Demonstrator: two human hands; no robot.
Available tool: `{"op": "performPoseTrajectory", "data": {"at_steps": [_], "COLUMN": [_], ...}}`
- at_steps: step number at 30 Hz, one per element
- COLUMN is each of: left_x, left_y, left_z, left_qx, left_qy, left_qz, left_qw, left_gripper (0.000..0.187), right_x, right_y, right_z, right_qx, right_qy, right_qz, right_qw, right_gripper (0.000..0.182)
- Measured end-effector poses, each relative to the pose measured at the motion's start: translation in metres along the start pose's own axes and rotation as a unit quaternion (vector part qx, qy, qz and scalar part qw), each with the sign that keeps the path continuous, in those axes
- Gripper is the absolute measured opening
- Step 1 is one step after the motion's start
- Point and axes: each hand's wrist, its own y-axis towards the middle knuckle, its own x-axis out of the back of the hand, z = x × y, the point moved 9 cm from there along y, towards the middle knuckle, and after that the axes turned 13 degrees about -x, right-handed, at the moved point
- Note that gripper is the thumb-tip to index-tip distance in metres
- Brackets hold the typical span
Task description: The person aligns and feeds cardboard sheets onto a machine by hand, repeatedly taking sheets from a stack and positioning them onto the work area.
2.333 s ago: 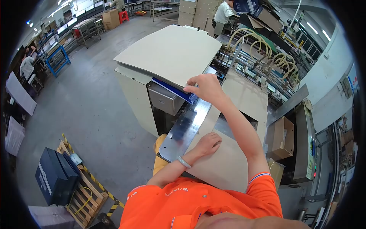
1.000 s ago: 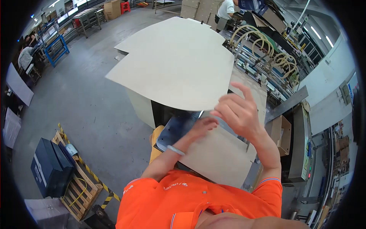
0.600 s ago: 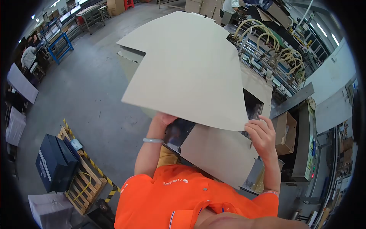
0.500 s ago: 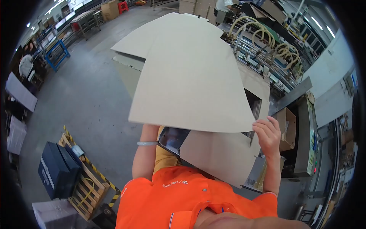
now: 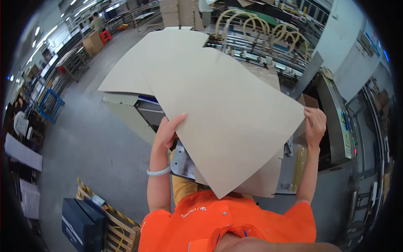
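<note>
A large beige cardboard sheet [image 5: 226,113] lies turned at an angle in front of me, one corner pointing at my chest. My left hand [image 5: 168,131] grips its left edge, thumb on top and the other fingers hidden underneath. At the right corner, my right hand [image 5: 315,126] pinches the sheet between thumb and fingers. Farther off to the left, another beige sheet [image 5: 126,69] shows beside the held one. Part of a further sheet [image 5: 262,178] is visible below, near my waist. A metal plate [image 5: 182,161] lies beneath the held sheet, close to my left wrist.
Beyond the sheets stands a machine with looped pale hoses [image 5: 247,25]. To the right are a cardboard box [image 5: 307,101] and a metal machine housing [image 5: 336,117]. A wooden pallet [image 5: 121,235] and a dark blue box [image 5: 82,224] sit on the floor at lower left.
The held sheet has rotated, its near edge becoming a corner towards me. My left hand has come from under the sheet to its left edge. My right hand has moved up and right with the corner.
</note>
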Motion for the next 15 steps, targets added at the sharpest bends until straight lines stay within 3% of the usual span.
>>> {"op": "performPoseTrajectory", "data": {"at_steps": [3, 4, 5, 6, 8, 10, 13, 15], "left_x": [-0.023, -0.028, -0.032, -0.039, -0.056, -0.063, -0.077, -0.087], "left_y": [0.0, -0.002, -0.004, -0.009, -0.018, -0.026, -0.042, -0.046], "left_z": [0.016, 0.021, 0.025, 0.033, 0.053, 0.076, 0.111, 0.127], "left_qx": [-0.034, -0.054, -0.075, -0.066, -0.058, -0.069, -0.045, -0.068], "left_qy": [0.011, 0.015, 0.019, -0.008, -0.031, -0.063, -0.028, 0.034], "left_qz": [0.013, 0.012, 0.01, -0.007, -0.016, -0.062, -0.062, -0.003], "left_qw": [0.999, 0.998, 0.997, 0.998, 0.998, 0.994, 0.997, 0.997], "left_gripper": [0.04, 0.039, 0.038, 0.038, 0.038, 0.038, 0.04, 0.041], "right_x": [-0.011, -0.019, -0.03, -0.029, -0.076, -0.118, -0.117, -0.101], "right_y": [-0.008, -0.013, -0.032, -0.043, -0.087, -0.119, -0.144, -0.158], "right_z": [-0.047, -0.081, -0.111, -0.12, -0.143, -0.127, -0.125, -0.146], "right_qx": [-0.104, -0.272, -0.428, -0.434, -0.576, -0.639, -0.662, -0.605], "right_qy": [0.037, 0.12, 0.202, 0.196, 0.418, 0.603, 0.591, 0.414], "right_qz": [-0.018, -0.013, -0.014, -0.024, 0.092, 0.201, 0.156, 0.209], "right_qw": [0.994, 0.955, 0.881, 0.879, 0.696, 0.433, 0.434, 0.647], "right_gripper": [0.017, 0.021, 0.026, 0.026, 0.036, 0.047, 0.053, 0.055]}}
